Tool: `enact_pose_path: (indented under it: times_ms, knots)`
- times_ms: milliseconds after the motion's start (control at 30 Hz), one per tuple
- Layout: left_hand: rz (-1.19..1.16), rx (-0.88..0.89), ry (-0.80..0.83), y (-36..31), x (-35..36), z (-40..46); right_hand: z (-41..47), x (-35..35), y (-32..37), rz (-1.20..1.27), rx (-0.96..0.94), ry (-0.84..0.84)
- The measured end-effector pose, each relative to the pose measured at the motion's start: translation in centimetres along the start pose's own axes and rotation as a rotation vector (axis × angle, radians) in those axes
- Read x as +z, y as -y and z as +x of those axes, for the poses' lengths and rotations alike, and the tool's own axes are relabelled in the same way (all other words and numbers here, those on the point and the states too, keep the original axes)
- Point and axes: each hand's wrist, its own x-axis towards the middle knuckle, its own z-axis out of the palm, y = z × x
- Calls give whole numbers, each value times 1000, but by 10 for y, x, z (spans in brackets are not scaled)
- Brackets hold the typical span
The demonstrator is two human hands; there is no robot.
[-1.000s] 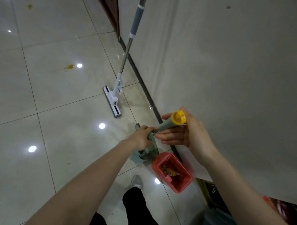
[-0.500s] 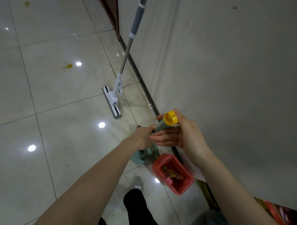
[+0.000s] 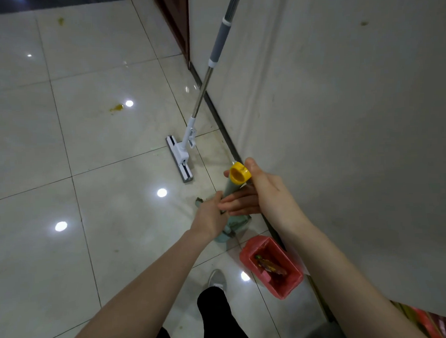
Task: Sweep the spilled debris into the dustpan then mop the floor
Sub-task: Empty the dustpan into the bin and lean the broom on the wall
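Handle (yellow-capped) sits gripped in right hand, left hand below.

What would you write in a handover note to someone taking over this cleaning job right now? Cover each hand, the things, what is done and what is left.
Left hand: grips the broom and dustpan set low down, by the floor.
Right hand: holds its yellow-capped handle near the top.
Mop: leans on the wall, head on the floor, untouched.
Red bin: by the wall near the person's foot, with debris inside.
Done: some debris is binned.
Left: yellow stains remain on the tiles; mopping not begun.
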Motion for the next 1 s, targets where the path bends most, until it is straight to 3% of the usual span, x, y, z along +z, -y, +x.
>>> enact_pose_path:
  times_ms: [233, 433, 600, 733, 1000]
  knots:
    - [24, 30, -50, 27, -16, -4, 12, 28, -3, -70, 29, -29]
    - [26, 40, 120, 28, -57, -22, 1, 54, 9, 37, 84, -161]
    - [103, 123, 216, 43, -115, -45, -11, 83, 13, 205, 94, -391]
    - [204, 206, 188, 53, -168, -62, -27, 112, 22, 360, 2, -547]
    - [259, 386, 169, 37, -256, -71, -55, 143, 58, 246, -252, -735]
